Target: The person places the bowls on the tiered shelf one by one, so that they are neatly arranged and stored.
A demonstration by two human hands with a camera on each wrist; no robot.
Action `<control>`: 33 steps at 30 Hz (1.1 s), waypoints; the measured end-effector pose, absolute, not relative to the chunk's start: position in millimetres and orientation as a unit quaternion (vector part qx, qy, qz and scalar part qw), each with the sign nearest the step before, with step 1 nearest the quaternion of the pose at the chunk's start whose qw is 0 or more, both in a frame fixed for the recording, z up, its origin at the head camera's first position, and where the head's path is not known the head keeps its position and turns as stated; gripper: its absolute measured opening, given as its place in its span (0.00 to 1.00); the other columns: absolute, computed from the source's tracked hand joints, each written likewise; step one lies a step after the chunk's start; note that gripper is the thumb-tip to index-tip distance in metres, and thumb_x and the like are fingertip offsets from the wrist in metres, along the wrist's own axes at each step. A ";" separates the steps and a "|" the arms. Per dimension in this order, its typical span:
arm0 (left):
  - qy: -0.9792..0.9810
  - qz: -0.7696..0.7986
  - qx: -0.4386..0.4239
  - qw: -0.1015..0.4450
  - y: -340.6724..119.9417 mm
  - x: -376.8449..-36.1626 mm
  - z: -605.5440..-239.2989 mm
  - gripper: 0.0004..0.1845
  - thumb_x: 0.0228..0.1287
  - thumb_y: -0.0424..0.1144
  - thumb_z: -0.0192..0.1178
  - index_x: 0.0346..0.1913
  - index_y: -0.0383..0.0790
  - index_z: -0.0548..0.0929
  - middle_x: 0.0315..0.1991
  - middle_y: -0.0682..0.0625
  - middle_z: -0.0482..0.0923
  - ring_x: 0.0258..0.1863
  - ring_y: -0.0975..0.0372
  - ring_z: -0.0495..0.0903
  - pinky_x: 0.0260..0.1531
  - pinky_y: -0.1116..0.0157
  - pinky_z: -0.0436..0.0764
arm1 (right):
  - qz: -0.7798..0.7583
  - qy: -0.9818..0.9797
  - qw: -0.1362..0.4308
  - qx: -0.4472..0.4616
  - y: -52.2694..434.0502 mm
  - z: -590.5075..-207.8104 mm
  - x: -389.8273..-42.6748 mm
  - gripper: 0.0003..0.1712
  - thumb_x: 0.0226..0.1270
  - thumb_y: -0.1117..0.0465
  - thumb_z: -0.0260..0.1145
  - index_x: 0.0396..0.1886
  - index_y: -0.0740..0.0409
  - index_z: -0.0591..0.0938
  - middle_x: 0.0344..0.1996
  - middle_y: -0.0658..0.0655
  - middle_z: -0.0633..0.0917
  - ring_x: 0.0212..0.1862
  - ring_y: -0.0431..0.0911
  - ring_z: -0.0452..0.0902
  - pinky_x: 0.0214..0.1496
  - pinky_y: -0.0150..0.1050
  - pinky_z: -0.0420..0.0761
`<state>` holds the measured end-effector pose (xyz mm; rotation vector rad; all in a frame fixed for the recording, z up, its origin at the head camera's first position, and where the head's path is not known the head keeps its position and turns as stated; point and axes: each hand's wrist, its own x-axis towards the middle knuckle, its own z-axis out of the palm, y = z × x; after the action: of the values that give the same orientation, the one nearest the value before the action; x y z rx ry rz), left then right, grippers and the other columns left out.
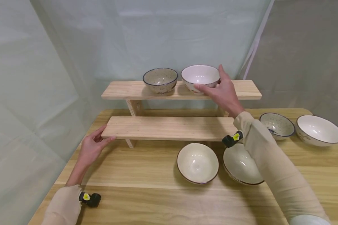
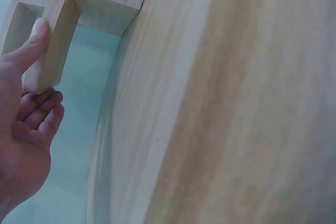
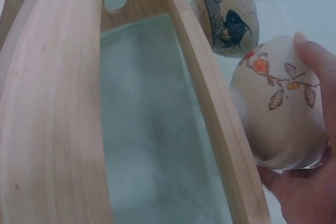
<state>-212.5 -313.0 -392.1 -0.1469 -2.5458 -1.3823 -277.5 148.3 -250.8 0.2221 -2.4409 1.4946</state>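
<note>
Bowl with a leaf pattern (image 1: 200,76) sits at the upper board (image 1: 247,89), just left of the right hand (image 1: 223,93) and clamped between its thumb and fingers; whether its foot touches wood I cannot tell; a narrow gap parts it from the speckled bowl (image 1: 160,82) farther left; rightward, the board runs past that hand to its end; the left hand (image 1: 91,148) is clamped round the left end of the lower board (image 1: 169,128); below the right hand, past that lower board's front edge, two cream bowls (image 1: 197,162) sit on the desk (image 1: 129,200).
</note>
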 end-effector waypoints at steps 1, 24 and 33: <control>-0.871 -0.473 -0.051 0.120 -313.3 -212.7 -392.2 0.40 0.61 0.45 0.66 0.70 0.31 0.61 0.64 0.35 0.66 0.60 0.47 0.69 0.43 0.83 0.71 | 0.515 -0.843 0.132 0.079 148.7 -250.3 -277.2 0.70 0.47 0.37 0.74 0.77 0.50 0.38 0.75 0.54 0.47 0.69 0.48 0.56 0.64 0.39 0.67; -0.868 -0.479 -0.048 0.119 -312.4 -211.7 -391.8 0.40 0.61 0.45 0.66 0.70 0.31 0.60 0.64 0.34 0.66 0.61 0.47 0.68 0.43 0.83 0.72 | 0.493 -0.842 0.170 0.141 186.2 -266.7 -217.7 0.60 0.54 0.54 0.76 0.77 0.44 0.45 0.73 0.56 0.55 0.72 0.50 0.51 0.68 0.47 0.59; -0.869 -0.478 -0.050 0.118 -313.1 -212.0 -392.8 0.40 0.61 0.45 0.66 0.70 0.30 0.60 0.64 0.34 0.66 0.60 0.47 0.69 0.42 0.82 0.72 | 0.484 -0.841 0.180 0.159 203.6 -285.4 -190.3 0.56 0.55 0.59 0.75 0.76 0.43 0.50 0.71 0.58 0.59 0.70 0.50 0.55 0.67 0.48 0.61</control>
<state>-212.0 -313.1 -392.8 -0.1456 -2.5417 -1.3988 -190.3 203.6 -285.4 0.4488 -2.3770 1.3688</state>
